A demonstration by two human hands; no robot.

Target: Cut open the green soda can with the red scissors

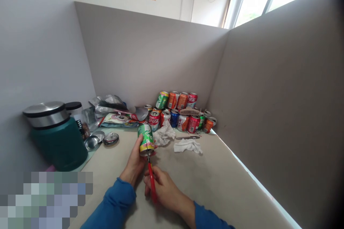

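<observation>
My left hand [135,162] grips a green drink can [145,138], holding it on its side just above the tabletop with its open end toward me. My right hand [163,190] is closed on red-handled scissors [151,175]. Their blade tips reach the near rim of the can. Both my arms wear blue sleeves.
A pile of drink cans [182,112] fills the far corner. Crumpled white tissues [188,146] and a small metal tool [188,137] lie before them. At left stand a green bin with a steel lid [55,134], cut can ends [110,138] and flattened can sheets [118,114]. Grey partition walls enclose the table.
</observation>
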